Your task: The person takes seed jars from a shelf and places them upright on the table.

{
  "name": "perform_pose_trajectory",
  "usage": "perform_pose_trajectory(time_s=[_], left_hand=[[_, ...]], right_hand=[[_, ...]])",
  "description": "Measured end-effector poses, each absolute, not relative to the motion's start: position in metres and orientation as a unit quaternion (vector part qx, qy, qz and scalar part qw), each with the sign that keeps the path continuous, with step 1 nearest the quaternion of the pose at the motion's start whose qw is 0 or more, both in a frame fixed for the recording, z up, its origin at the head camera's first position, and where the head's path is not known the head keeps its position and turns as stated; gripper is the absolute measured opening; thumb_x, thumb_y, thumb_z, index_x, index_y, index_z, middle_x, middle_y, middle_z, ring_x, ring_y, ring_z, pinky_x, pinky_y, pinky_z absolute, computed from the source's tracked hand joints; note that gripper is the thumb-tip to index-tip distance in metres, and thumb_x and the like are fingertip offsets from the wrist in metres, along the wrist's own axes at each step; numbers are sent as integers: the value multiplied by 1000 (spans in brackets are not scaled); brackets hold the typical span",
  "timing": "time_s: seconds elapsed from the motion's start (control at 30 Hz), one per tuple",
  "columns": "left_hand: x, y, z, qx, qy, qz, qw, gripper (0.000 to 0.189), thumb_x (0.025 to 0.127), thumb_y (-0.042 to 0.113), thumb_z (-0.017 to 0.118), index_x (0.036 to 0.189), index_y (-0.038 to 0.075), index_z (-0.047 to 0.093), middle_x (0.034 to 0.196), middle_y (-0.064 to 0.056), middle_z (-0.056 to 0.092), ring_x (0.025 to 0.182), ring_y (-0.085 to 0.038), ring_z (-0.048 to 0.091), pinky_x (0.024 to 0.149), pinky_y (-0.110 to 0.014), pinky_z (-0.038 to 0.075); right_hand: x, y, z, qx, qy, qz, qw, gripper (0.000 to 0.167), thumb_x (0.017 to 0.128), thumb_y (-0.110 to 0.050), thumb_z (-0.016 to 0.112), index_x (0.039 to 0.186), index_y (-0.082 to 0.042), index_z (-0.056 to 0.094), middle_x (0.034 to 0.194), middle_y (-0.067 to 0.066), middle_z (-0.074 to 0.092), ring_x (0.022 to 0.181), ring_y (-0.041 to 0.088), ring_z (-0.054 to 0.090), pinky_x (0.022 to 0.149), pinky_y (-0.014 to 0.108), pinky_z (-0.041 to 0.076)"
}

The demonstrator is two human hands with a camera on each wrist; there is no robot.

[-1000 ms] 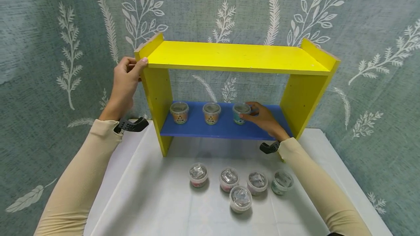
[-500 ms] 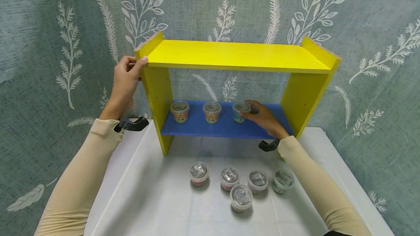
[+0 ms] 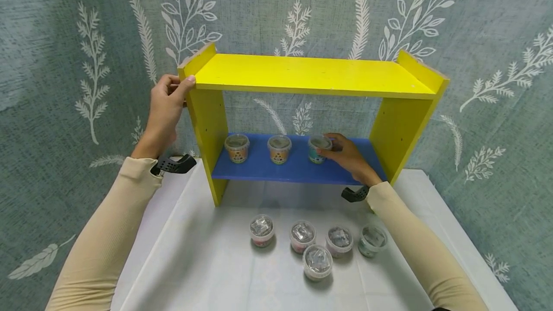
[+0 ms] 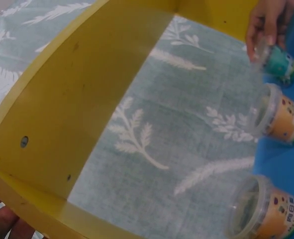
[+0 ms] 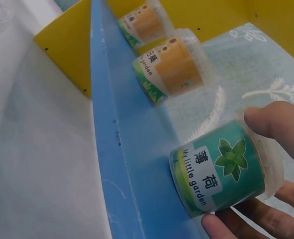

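Note:
My left hand (image 3: pixel 166 102) grips the upper left corner of a yellow shelf unit (image 3: pixel 298 72), thumb on its front edge. In the left wrist view, some left fingers (image 4: pixel 10 224) show at the panel's lower edge. My right hand (image 3: pixel 347 157) holds a teal plant cup (image 5: pixel 221 169) by its sides near the clear lid. This cup, printed "My little garden" with a green leaf picture, stands on the blue shelf board (image 3: pixel 298 173). To its left on the same board are two orange-labelled cups, a middle one (image 3: pixel 279 150) and a left one (image 3: pixel 236 149).
Several lidded cups stand on the white cloth before the shelf: one at left (image 3: pixel 261 230), a front one (image 3: pixel 317 263) and a greenish one (image 3: pixel 372 240) by my right sleeve among them. A grey-green leaf-patterned curtain (image 3: pixel 259 13) hangs behind.
The teal cup has shifted very slightly right in my right hand's hold. My left hand keeps its grip on the shelf corner, and the other cups stay where they were.

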State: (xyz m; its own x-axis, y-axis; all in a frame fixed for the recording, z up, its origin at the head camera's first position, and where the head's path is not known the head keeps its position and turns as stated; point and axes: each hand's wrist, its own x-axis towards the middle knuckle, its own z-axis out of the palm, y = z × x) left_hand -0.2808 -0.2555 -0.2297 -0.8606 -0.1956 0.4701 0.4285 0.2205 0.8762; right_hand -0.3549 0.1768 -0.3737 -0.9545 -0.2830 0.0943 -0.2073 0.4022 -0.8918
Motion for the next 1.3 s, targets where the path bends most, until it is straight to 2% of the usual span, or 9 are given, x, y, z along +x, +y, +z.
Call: perform_pose_trajectory(time_s=[0.67, 0.87, 1.13, 1.3], left_hand=[[-281, -255, -230, -77, -747, -609, 253, 36, 102, 46, 61, 121, 16, 56, 115, -1, 54, 103, -17, 53, 93, -35, 41], [-281, -255, -230, -74, -750, -607, 252, 37, 102, 47, 61, 121, 16, 56, 116, 0, 54, 103, -17, 53, 93, -35, 40], [-282, -256, -232, -75, -746, -613, 251, 36, 102, 46, 62, 120, 16, 56, 116, -1, 54, 104, -18, 53, 94, -35, 40], [-282, -256, -233, -76, -744, -615, 251, 37, 102, 47, 62, 121, 16, 57, 117, -1, 55, 105, -18, 53, 94, -36, 39]], right_hand=[[-333, 183, -366, -158, 843, -513, 37, 84, 89, -55, 77, 156, -20, 40, 141, 6, 55, 125, 27, 52, 101, 55, 44], [-325, 183, -363, -173, 845, -505, 38, 79, 91, -51, 77, 154, -20, 42, 142, 8, 54, 127, 29, 51, 101, 55, 45], [-315, 181, -364, -198, 839, -507, 21, 70, 91, -45, 78, 149, -21, 48, 136, 6, 59, 120, 28, 55, 97, 52, 48], [-306, 179, -363, -210, 833, -511, 21, 67, 92, -38, 79, 149, -19, 49, 138, 7, 59, 120, 28, 55, 98, 51, 48]])
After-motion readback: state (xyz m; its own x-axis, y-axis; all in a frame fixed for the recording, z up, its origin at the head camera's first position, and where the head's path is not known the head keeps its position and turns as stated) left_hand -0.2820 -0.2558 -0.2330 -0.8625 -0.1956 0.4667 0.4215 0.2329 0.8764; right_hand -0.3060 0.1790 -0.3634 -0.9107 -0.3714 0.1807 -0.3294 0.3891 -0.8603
